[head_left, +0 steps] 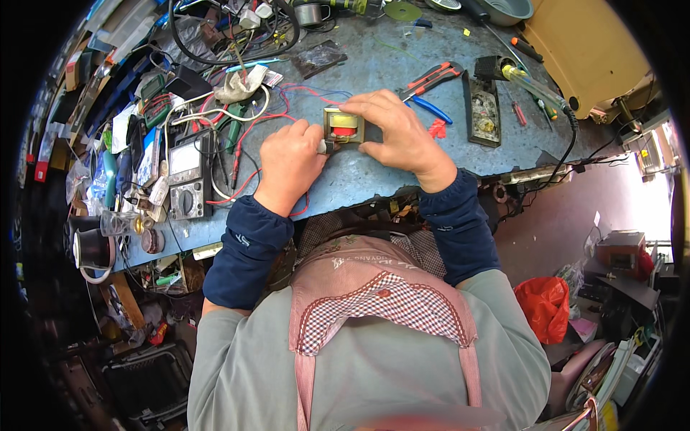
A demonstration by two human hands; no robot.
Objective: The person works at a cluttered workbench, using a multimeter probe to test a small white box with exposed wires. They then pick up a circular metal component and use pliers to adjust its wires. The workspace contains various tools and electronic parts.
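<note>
Squarely between a person's two hands, a small framed coil (343, 128) with yellow and red windings is held over the near part of a blue workbench (374, 171). The right hand (402, 133) grips the frame's right side, thumb near and fingers far, while the left hand (290, 158) is closed on a small grey piece (327, 146) at the near left corner — whether that piece touches the frame cannot be told. The coil looks dense for its size, its frame stiff and best held by the edges; the windings seem likelier to scuff. To the right, a black tray (468, 108) carries pale, crumbly residue; on the far side stand a metal cup (309, 15) and a grey bowl (509, 10) — the cup's contents unclear.
</note>
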